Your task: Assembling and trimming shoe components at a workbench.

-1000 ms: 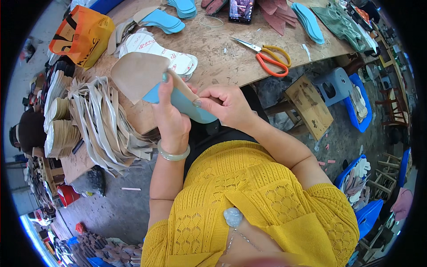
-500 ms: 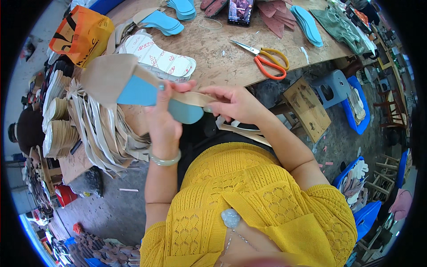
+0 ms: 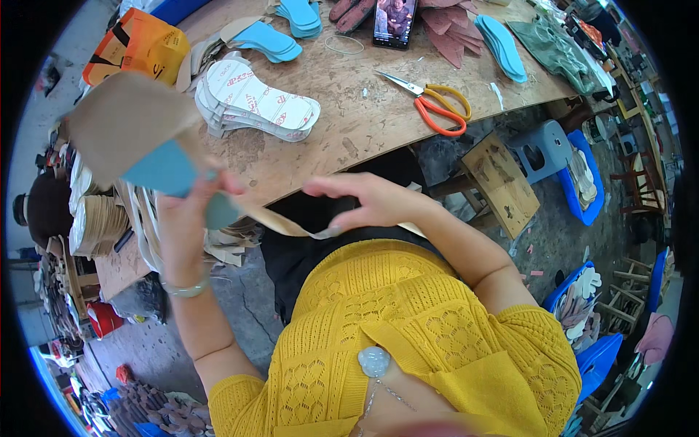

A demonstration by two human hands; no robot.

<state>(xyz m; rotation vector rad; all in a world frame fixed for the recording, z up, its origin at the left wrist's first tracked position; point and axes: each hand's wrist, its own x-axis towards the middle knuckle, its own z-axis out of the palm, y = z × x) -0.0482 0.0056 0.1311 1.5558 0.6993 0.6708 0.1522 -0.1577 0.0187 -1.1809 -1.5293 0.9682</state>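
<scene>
My left hand point(image 3: 182, 226) is closed around a light-blue insole point(image 3: 162, 169), out to the left over the table's near edge. A beige sheet piece point(image 3: 131, 120) covers the wide end of the insole, tilted up and a little blurred. From the insole a narrow beige strip point(image 3: 280, 221) runs right, its pale end at the thumb tip of my right hand point(image 3: 378, 200). That hand's thumb and forefinger are spread well apart. Whether the strip sticks to the thumb, I cannot tell.
On the wooden table point(image 3: 349, 138) lie white printed insoles point(image 3: 258, 102), orange-and-yellow-handled scissors point(image 3: 442, 109), blue insole stacks point(image 3: 501, 47), and a phone point(image 3: 393, 23). An orange bag point(image 3: 145, 47) stands at the back left. A wooden stool point(image 3: 502, 183) stands right of the table.
My left hand has carried the insole and beige piece leftward. My right hand's fingers have spread from a pinch on the strip, which now stretches across the gap between my hands.
</scene>
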